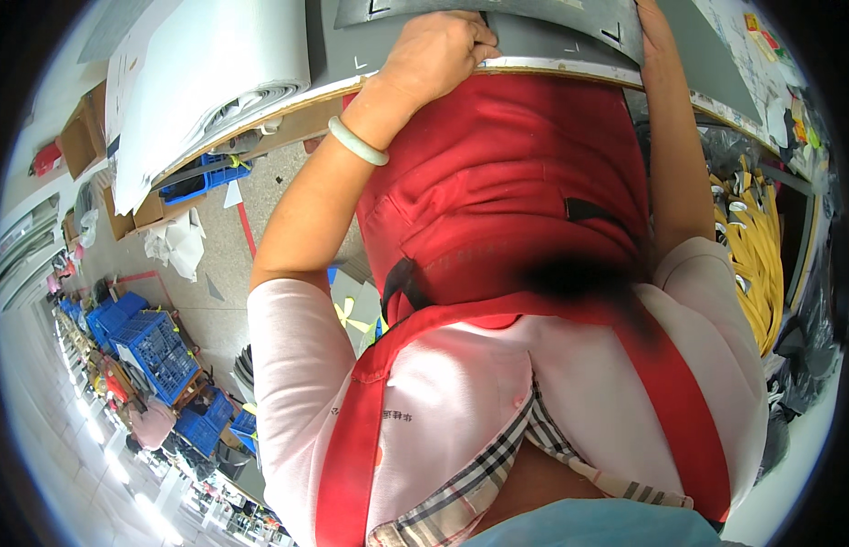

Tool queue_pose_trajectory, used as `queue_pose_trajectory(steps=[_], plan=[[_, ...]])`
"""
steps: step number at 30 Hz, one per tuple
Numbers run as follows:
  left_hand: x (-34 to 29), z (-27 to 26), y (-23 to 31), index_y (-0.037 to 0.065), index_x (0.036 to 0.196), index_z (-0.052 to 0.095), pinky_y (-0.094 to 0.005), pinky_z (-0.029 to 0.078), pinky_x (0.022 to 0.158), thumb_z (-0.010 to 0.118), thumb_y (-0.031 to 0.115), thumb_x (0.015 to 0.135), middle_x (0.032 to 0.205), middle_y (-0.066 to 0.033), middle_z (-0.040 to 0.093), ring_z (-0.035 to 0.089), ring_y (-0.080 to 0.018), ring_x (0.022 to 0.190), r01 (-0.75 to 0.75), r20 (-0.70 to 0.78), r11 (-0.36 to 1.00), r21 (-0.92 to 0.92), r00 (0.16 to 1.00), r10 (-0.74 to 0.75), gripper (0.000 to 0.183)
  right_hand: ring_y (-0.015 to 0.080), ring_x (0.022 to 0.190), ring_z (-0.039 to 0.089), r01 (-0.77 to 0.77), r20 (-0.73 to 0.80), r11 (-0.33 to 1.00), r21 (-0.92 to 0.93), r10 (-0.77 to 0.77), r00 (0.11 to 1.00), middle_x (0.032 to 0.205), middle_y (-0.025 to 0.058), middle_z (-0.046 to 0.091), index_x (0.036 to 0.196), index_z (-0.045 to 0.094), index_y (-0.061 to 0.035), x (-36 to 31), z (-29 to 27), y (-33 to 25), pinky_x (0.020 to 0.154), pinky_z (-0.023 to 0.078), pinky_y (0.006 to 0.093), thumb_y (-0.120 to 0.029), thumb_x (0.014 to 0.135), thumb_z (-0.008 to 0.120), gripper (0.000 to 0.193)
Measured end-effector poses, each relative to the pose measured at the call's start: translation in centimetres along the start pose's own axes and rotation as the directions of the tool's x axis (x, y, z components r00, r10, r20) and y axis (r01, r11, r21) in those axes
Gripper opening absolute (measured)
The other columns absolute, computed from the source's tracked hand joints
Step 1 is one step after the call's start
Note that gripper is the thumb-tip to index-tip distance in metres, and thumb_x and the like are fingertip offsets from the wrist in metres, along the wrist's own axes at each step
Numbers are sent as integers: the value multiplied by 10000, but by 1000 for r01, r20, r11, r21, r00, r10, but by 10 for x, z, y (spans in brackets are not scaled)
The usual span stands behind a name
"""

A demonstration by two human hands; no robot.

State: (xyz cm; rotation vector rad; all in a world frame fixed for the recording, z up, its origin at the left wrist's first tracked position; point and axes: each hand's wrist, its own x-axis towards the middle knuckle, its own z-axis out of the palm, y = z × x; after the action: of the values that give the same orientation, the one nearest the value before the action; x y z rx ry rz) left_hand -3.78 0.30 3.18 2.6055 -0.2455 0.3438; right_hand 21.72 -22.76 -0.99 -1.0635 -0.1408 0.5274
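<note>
My left hand (440,56), a pale bracelet on its wrist, rests at the table's near edge with its fingers curled closed. A small dark thing shows beside the fingertips; what they hold is too hidden to name. A curved grey sheet (543,16) with black corner marks lies across the upper edge, over a darker grey sheet (534,46) with white corner marks. At the curved sheet's right end, my right hand (657,36) is closed on its edge, partly cut off by the top of the picture.
A large roll of white sheet material (215,64) lies on the table at left. Blue crates (155,346) stand on the floor at far left. Yellow strips (753,255) hang below the table at right, near dark plastic bags (798,356). Small coloured items lie at the far right.
</note>
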Motion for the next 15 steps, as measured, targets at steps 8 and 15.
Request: queue_pose_trajectory(steps=[8,15], plan=[[7,4,8,81,906,771,-435,572,772,676,184,888,974,-79,733,702,-328,883,-65,10,996,68,998,65,141,199,1125,659,-594,588,502,629,193,786,1283,90,670,1421,545,-60,12,-34,-4,963,546,336,-296,1023,655,476],[2,1,21,67,995,695,-440,580,760,616,96,870,924,-126,701,704,-351,852,-134,5,955,266,991,137,151,196,1101,663,-12,28,1000,14,11,1000,1242,84,685,1381,574,-55,-3,1,-1,948,550,335,-295,1017,665,445]])
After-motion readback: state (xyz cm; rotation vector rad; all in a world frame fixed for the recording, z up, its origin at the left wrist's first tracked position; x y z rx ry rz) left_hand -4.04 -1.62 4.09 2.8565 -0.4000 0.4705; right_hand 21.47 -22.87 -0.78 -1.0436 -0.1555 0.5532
